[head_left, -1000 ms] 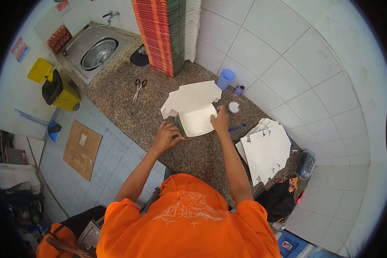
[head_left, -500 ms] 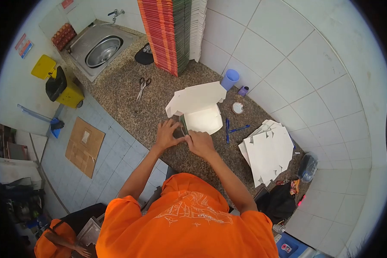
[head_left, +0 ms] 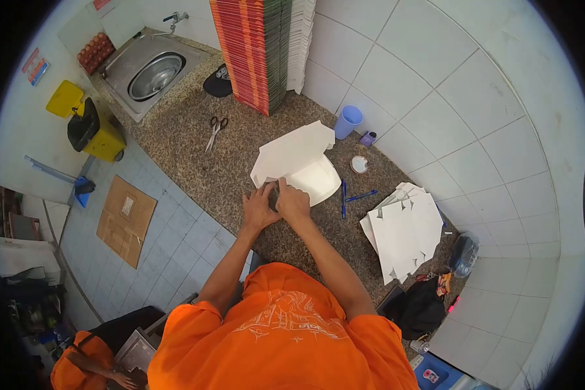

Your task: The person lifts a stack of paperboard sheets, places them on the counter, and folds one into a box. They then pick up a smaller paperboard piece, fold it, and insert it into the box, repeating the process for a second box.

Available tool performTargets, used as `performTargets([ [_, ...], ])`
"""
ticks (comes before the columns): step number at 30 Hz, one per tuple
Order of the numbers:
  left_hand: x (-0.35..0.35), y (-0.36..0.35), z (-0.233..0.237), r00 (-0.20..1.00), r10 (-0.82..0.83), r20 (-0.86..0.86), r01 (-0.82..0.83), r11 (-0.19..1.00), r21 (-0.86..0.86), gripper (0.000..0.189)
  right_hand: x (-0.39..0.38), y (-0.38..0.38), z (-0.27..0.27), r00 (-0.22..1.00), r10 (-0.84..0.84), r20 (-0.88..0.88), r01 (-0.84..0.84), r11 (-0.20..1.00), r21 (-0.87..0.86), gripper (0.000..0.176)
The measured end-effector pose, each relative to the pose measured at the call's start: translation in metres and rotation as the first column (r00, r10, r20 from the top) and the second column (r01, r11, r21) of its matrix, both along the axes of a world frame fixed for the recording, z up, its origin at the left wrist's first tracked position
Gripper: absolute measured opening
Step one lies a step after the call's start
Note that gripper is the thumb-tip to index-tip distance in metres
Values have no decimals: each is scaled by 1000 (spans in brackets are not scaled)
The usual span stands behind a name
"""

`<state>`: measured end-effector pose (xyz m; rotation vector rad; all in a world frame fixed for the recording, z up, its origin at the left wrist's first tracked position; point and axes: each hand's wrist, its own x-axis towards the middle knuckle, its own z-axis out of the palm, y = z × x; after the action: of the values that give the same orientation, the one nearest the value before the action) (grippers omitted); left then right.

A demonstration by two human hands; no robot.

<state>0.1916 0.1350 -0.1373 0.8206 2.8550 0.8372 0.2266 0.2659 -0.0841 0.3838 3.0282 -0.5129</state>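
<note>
A white cardboard box (head_left: pixel 315 181) stands part folded on the speckled counter, its lid flap raised at the back. At the box's near left corner, my left hand (head_left: pixel 260 209) has its fingers bent around the side wall. Close beside it, my right hand (head_left: pixel 293 201) is closed on the same corner, index finger pressed along the edge. My fingers hide the exact fold between them. To the right lies a stack of flat white cardboard blanks (head_left: pixel 406 234). Two blue pens (head_left: pixel 361 195) rest between the box and that stack.
Scissors (head_left: pixel 215 133) lie to the left on the counter. Behind stands a tall stack of red and green folded cartons (head_left: pixel 247 58). A blue cup (head_left: pixel 349 121), a small purple bottle (head_left: pixel 368 138) and a round lid (head_left: pixel 359 164) sit near the tiled wall. Another person (head_left: pixel 84 364) is at lower left.
Both hands have moved slightly up along the box's left side, the right hand now higher at the corner. The box has turned a little and its raised flap leans differently.
</note>
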Motion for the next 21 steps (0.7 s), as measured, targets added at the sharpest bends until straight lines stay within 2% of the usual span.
performTargets([
  [5, -4, -1, -19, 998, -55, 34, 52, 993, 103, 97, 2, -7, -15, 999, -46, -18, 46, 999, -14, 34],
  [6, -3, 2, -18, 997, -65, 29, 62, 993, 103, 97, 2, -6, -11, 999, -48, 9, 48, 997, -64, 33],
  [8, 1, 3, -17, 989, -122, 80, 83, 921, 380, 91, 4, -4, -5, 998, -56, 34, 60, 991, -120, 34],
  [10, 10, 2, 0, 989, -122, 81, 82, 919, 385, 86, 4, 13, 1, 994, -72, -86, 63, 992, -106, 38],
  [11, 13, 4, 8, 990, -110, 92, 65, 917, 394, 82, 0, 31, -16, 957, -137, -257, 139, 990, -13, 42],
  [12, 14, 8, 8, 989, -112, 93, 67, 916, 395, 82, -4, 52, -19, 891, -168, -421, 263, 948, 178, 45],
  [13, 17, 12, 4, 992, -54, 113, -4, 890, 455, 73, -6, 77, -3, 831, -254, -494, 329, 942, 69, 47],
  [14, 19, 15, 0, 991, 4, 136, -73, 857, 510, 64, -11, 99, -12, 753, -341, -562, 383, 922, -46, 51],
  [15, 18, 21, -8, 991, 1, 137, -71, 859, 507, 64, -11, 116, -16, 753, -346, -560, 387, 921, -49, 51],
  [16, 11, 30, -15, 985, 94, 143, -156, 834, 530, 54, -10, 131, -17, 845, -467, -259, 400, 875, -274, 56],
  [17, 0, 40, -20, 971, 185, 150, -237, 797, 555, 45, -11, 141, -20, 875, -478, 73, 454, 761, -464, 61],
  [18, -12, 45, -16, 972, 181, 148, -233, 796, 558, 45, -9, 142, -30, 873, -485, 50, 459, 783, -420, 69],
  [19, -26, 48, -10, 942, 206, 263, -318, 793, 519, 42, -5, 135, -27, 873, -486, 48, 460, 785, -416, 69],
  [20, -37, 52, -5, 897, 233, 377, -401, 786, 471, 40, -2, 125, -26, 836, -545, 64, 516, 740, -433, 70],
  [21, -46, 57, -7, 893, 234, 384, -408, 780, 475, 40, 1, 117, -25, 797, -599, 83, 567, 693, -446, 71],
])
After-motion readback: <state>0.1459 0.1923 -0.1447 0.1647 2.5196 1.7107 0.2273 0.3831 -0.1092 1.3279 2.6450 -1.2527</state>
